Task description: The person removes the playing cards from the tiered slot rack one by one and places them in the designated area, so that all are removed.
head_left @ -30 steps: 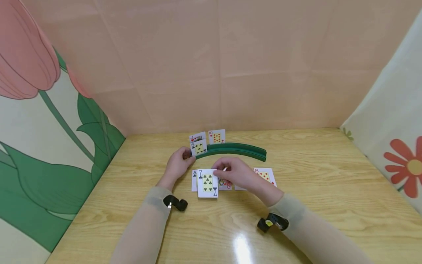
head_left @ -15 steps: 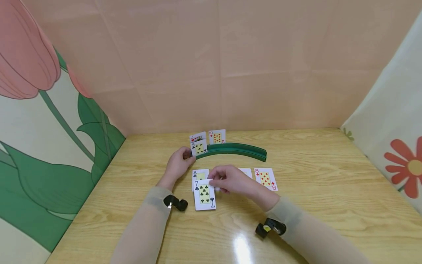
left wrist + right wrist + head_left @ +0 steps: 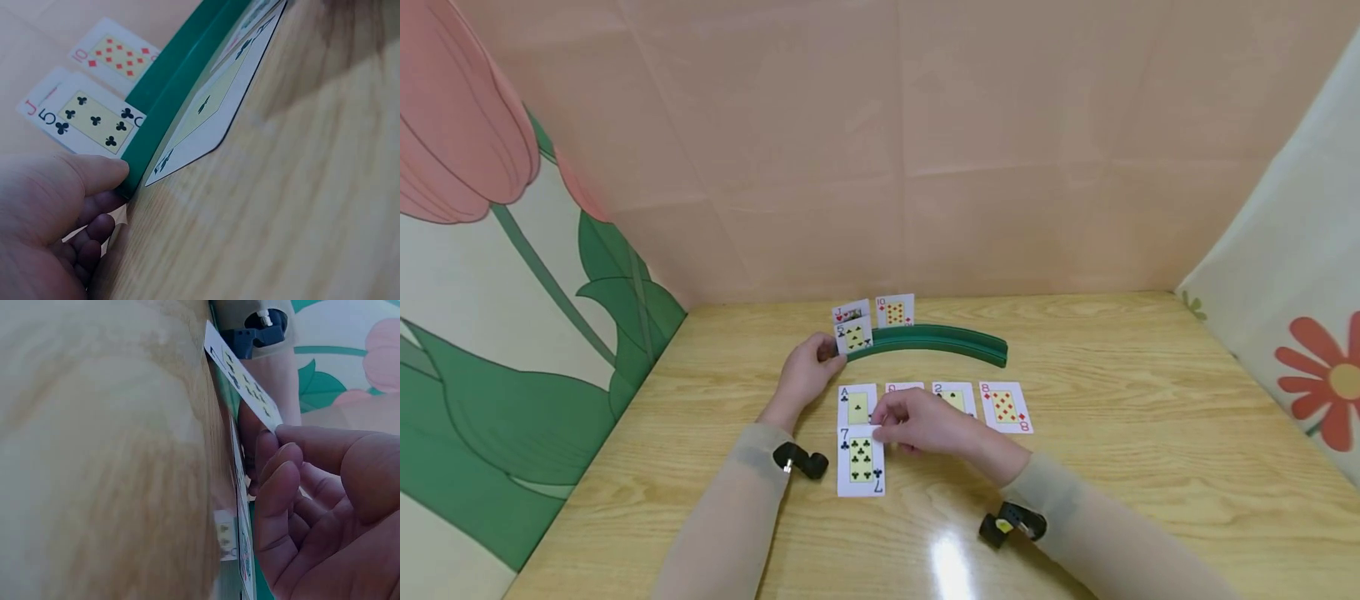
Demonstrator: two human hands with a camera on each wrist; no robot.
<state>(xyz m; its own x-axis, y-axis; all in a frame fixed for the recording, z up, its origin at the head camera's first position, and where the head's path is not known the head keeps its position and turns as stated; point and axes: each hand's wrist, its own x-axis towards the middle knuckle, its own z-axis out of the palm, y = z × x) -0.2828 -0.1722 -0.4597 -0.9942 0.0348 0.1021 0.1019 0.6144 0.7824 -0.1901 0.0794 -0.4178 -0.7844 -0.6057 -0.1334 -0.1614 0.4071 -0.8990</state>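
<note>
- At the left edge of the table (image 3: 1150, 417) hangs a cloth (image 3: 445, 292) with a large tulip pattern.
- The left hand (image 3: 807, 371) pinches the left end of the curved green card holder (image 3: 943, 335); its grip is narrow, with the thumb in front. The holder lies near the far edge of the table, around its middle.
- In that same end stand the jack of hearts (image 3: 850, 310) and, in front of it, the five of clubs (image 3: 854, 336), which covers its lower part.
- Nearer to the front edge, the ace of clubs (image 3: 856, 405) lies face up.
- The seven of clubs (image 3: 861, 463) is in front of the ace, and seen from above it covers the ace's lower end. It is tilted, with the held corner lifted from the table.
- The ten of diamonds (image 3: 895, 308) stands in the holder's back row.
- The right hand (image 3: 932, 425) has a narrow grip, pinching the seven at its upper right corner. Beneath it a red card (image 3: 892, 387) is mostly hidden.
- Next lie a black two (image 3: 955, 398), partly covered, and the eight of diamonds (image 3: 1003, 407).
</note>
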